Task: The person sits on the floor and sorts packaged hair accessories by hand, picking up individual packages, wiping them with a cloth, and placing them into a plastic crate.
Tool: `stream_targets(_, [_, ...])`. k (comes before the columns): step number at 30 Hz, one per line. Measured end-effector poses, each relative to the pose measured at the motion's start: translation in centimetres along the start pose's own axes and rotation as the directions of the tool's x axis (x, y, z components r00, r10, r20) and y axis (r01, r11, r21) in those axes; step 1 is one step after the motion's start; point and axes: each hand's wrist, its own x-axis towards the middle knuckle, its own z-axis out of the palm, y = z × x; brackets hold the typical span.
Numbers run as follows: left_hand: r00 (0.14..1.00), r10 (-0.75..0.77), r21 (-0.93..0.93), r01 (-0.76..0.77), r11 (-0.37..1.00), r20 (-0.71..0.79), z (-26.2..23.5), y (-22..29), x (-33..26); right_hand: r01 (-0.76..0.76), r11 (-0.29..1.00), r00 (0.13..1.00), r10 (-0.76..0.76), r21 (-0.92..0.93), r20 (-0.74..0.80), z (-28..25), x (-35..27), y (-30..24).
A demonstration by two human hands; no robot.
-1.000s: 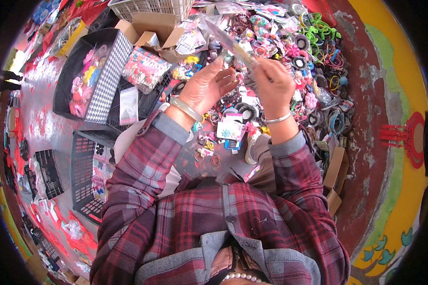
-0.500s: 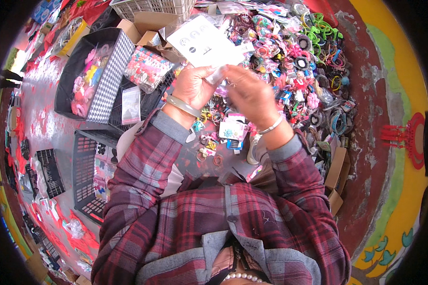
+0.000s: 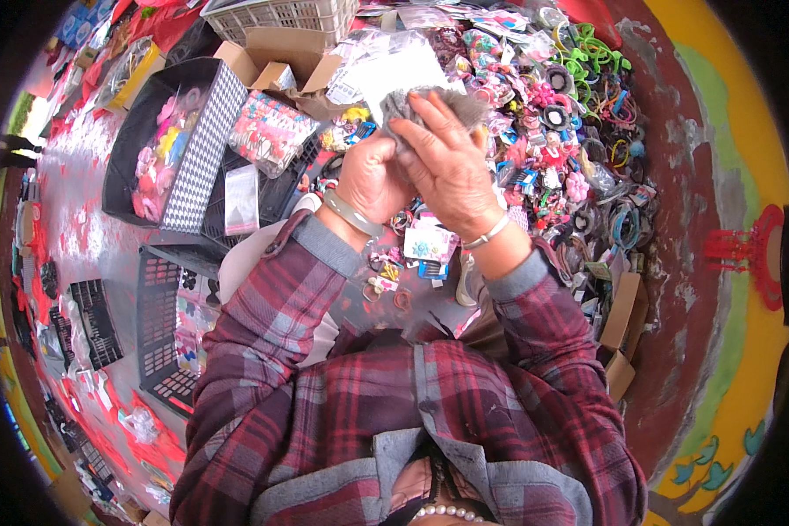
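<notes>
A grey fuzzy piece [image 3: 472, 107], soft like plush cloth, is in front of me at the upper middle. My right hand [image 3: 451, 171] presses its fingers over the near side of it, thumb hidden. Close against it on the left, my left hand [image 3: 368, 180] is curled closed with the thumb up; what its fingers hold is hidden behind the right hand. Just beyond the grey piece lies a bright white sheet [image 3: 408, 66] with clear plastic around it. Below the hands sits a small card with a blue flower ornament [image 3: 427, 244].
A large heap of hair accessories [image 3: 543, 131] spreads at the right, beside an open cardboard box [image 3: 624, 311]. At the left stand a houndstooth-sided bin [image 3: 206, 145], a bag of pink-and-white pieces [image 3: 272, 131] and a dark plastic basket [image 3: 158, 311]. A brown carton [image 3: 289, 53] stands behind.
The grey fuzzy piece now shows at my hands, where a small whitish thing was pinched before. Both hands came lower, with the right laid over the piece. The printed white sheet looks shifted.
</notes>
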Motion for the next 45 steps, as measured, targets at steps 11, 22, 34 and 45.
stream_targets(11, [0.992, -0.099, 0.029, 0.097, 0.995, 0.080, -0.4, 0.6, -0.2, -0.110, 0.979, 0.978, 0.138, 0.171, -0.157, 0.2, 0.0, 2.7])
stream_targets(22, [0.997, 0.057, 0.156, -0.065, 0.986, 0.058, 0.5, 2.0, 0.8, 0.076, 0.983, 0.997, -0.071, 0.166, -0.039, 0.4, -0.5, 0.6])
stream_targets(34, [0.977, -0.173, 0.163, 0.152, 0.975, 0.122, 0.2, 0.6, -0.5, -0.006, 0.983, 0.976, 0.046, 0.184, -0.212, -0.1, 0.1, 2.1])
stream_targets(45, [0.991, -0.136, 0.273, 0.127, 0.954, 0.016, -0.4, 0.8, -0.6, -0.249, 0.909, 0.886, 0.353, 0.334, -0.301, 0.5, -0.1, 5.0])
